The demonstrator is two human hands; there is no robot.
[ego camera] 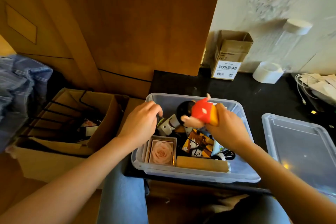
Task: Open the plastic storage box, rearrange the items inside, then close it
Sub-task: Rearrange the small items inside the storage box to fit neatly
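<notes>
The clear plastic storage box stands open on the dark counter in front of me. Its clear lid lies flat to the right. My right hand grips a toy figure with a red shirt, yellow shorts and black hair, held over the box's far half. My left hand reaches into the far left corner, its fingers curled on a small dark item that is mostly hidden. Inside lie a boxed pink rose, a wooden block, a picture card and a grey gadget.
An open cardboard box with black wire hangers sits left of the storage box. Against the wall stand a small carton, a white tape roll and a clear bottle. White cables lie at far right. A wooden cabinet rises behind.
</notes>
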